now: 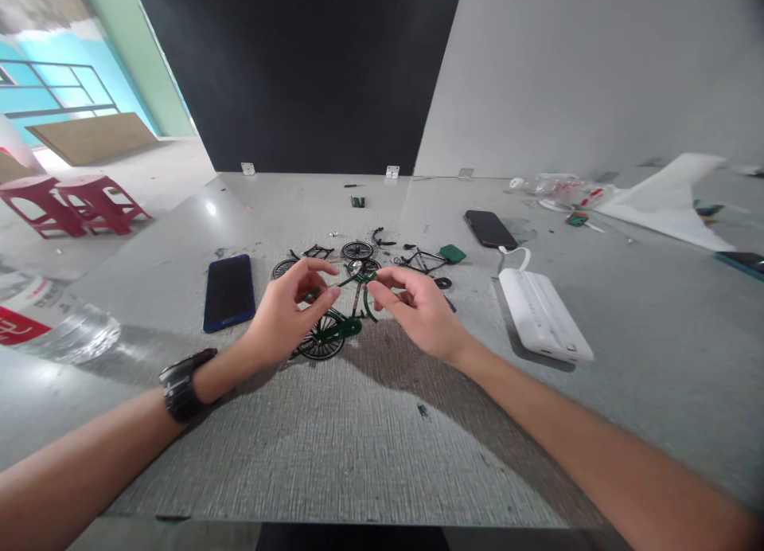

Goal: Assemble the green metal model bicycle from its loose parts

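A small green model bicycle (348, 326) stands in front of me, its black spoked rear wheel (321, 338) towards my left. No front wheel shows in its curved green fork. My right hand (421, 306) is closed in a pinch at the handlebar end of the frame. On the other side, my left hand (291, 302) curves around the saddle end with thumb and forefinger apart; whether its inner fingers touch the bicycle is hidden. Just behind the hands lie loose spoked wheels (357, 251), a black frame (421, 258) and a green basket-like part (452, 253).
A blue-edged phone (229, 293) and a water bottle (56, 318) are at the left. To the right lie a dark phone (490, 229), a white power bank (544, 314) and plastic wrapping (558, 186). A black panel (298, 73) rises behind the table; red stools (95, 203) stand beyond.
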`<state>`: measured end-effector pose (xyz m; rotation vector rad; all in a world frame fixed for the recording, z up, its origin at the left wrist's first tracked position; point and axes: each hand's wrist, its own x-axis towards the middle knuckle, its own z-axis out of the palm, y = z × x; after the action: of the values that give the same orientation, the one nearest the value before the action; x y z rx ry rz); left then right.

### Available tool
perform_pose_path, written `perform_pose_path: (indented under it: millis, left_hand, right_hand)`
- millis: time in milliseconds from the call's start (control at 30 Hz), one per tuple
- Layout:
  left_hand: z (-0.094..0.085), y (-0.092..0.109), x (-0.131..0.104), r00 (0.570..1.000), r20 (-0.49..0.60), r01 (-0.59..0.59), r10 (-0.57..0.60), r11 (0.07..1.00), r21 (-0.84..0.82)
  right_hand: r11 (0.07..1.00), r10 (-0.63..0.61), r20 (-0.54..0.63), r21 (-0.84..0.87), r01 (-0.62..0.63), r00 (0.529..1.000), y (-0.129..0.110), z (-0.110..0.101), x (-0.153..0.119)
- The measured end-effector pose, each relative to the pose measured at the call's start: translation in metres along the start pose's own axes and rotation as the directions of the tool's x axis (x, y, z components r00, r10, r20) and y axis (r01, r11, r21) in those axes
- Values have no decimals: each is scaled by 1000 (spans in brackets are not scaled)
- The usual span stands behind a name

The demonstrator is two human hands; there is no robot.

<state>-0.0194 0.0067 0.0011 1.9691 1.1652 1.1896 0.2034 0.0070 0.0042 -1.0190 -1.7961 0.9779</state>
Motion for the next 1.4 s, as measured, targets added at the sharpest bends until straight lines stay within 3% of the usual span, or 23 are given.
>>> perform_pose_path:
  millis: [133, 433, 700, 1033, 1200, 1400]
  left_hand:
    - [1, -1, -3, 998, -1, -56, 56, 998, -11]
    - [1, -2, -2, 999, 19, -46, 46, 999, -1]
    - [2, 4, -2, 998, 32, 57, -53, 989, -134]
    - [2, 0, 4, 978, 128, 202, -166, 904, -377]
    - [4, -7, 5, 982, 105, 184, -159, 938, -293]
    - [5, -9, 3, 987, 58, 163, -153, 955, -249]
  right_hand:
    - [1000, -9, -4, 7, 10, 1000, 0, 1, 0]
    - [1000, 12, -29, 3, -12, 1000, 1, 2, -1]
    - [999, 43, -2, 31, -43, 999, -4, 3, -2]
    - [934, 108, -139, 353, -53, 984, 1, -1, 3]
    - [887, 114, -145, 460, -35, 983, 3, -2, 4]
    - [887, 111, -130, 460, -39, 985, 4, -2, 3]
